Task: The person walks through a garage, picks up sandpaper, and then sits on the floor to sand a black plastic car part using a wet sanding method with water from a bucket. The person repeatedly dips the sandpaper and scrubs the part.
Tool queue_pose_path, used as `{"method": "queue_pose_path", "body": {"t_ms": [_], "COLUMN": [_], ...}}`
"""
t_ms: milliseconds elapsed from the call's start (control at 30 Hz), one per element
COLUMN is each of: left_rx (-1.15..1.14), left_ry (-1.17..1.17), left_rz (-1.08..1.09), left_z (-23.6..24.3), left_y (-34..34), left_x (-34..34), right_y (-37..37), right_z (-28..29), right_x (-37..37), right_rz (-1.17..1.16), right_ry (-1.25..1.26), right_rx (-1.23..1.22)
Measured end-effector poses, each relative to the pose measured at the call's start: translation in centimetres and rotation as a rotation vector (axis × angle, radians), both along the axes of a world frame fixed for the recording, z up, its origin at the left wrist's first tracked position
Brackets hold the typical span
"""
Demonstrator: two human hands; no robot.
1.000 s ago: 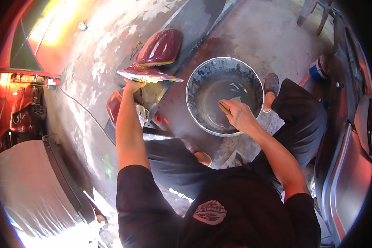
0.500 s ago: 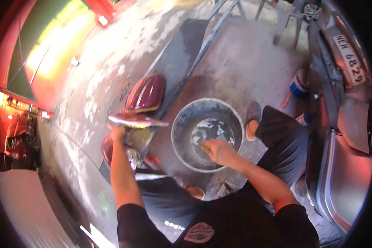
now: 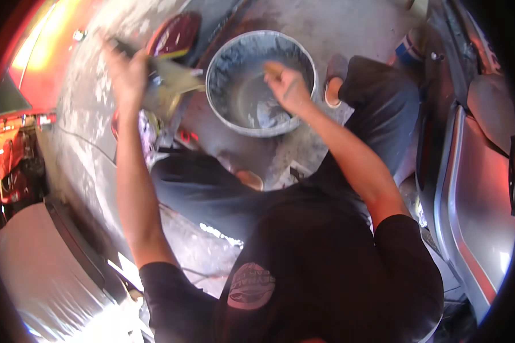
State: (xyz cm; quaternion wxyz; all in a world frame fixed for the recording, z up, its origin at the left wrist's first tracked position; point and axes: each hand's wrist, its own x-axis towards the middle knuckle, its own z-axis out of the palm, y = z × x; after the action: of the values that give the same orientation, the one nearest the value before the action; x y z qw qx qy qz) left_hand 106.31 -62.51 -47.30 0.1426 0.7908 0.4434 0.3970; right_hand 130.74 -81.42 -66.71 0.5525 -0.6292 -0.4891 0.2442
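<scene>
My left hand [image 3: 126, 77] is raised at the upper left, smeared by motion, around a dark blurred piece [image 3: 119, 48] that I cannot make out. Beside it lie a yellowish-grey part [image 3: 174, 86] and, farther back, a glossy maroon panel [image 3: 174, 37]. A large metal basin [image 3: 229, 117] of cloudy water stands between my feet. My right hand [image 3: 289, 91] is over the basin, fingers closed on a small brown pad [image 3: 272, 69].
A red car [image 3: 57, 46] fills the upper left, with a grey covered object [image 3: 46, 257] below it. At the right are silver body panels [image 3: 475, 228] and a blue-and-white can [image 3: 407, 48]. A cable [image 3: 91, 143] crosses the stained floor at left.
My left hand has swung up and left, and the pink-edged piece it held edge-on has become a dark blur. My right hand stays over the basin. The whole view has shifted.
</scene>
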Motion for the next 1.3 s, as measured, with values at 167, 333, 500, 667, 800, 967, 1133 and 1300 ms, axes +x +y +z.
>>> {"method": "queue_pose_path", "body": {"t_ms": [167, 333, 500, 667, 800, 967, 1133, 1300], "left_rx": [-0.184, -0.308, -0.57, -0.563, -0.459, -0.531, -0.441, -0.368], "left_ry": [0.052, 0.398, 0.735, 0.708, 0.544, 0.56, 0.505, 0.544], "left_rz": [-0.302, -0.425, -0.563, -0.5, -0.478, -0.451, -0.499, -0.485], "left_z": [-8.6, -19.9, -24.3, -16.8, -13.2, -11.5, -12.9, -14.5], "left_y": [-7.2, -6.5, -3.9, -4.5, -4.3, -4.4, -4.9, -6.3], "left_x": [9.7, 10.8, 8.0, 6.0, 4.9, 3.5, 1.9, 1.8], "right_y": [0.0, 0.9, 4.2, 9.6, 12.4, 13.9, 11.4, 14.6], "right_z": [5.4, 5.7, 0.7, -4.4, -12.2, -22.5, -28.2, -25.8], "right_x": [2.7, 3.2, 3.9, 2.0, -0.7, -4.0, -2.1, -0.2], "right_rz": [-0.155, -0.053, 0.38, 0.707, 1.011, 1.167, 1.008, 1.055], "right_ry": [-0.033, -0.116, -0.557, -0.975, -1.05, -0.828, -0.964, -1.02], "right_rx": [-0.024, -0.157, -0.621, -0.845, -0.622, -0.626, -0.944, -0.971]}}
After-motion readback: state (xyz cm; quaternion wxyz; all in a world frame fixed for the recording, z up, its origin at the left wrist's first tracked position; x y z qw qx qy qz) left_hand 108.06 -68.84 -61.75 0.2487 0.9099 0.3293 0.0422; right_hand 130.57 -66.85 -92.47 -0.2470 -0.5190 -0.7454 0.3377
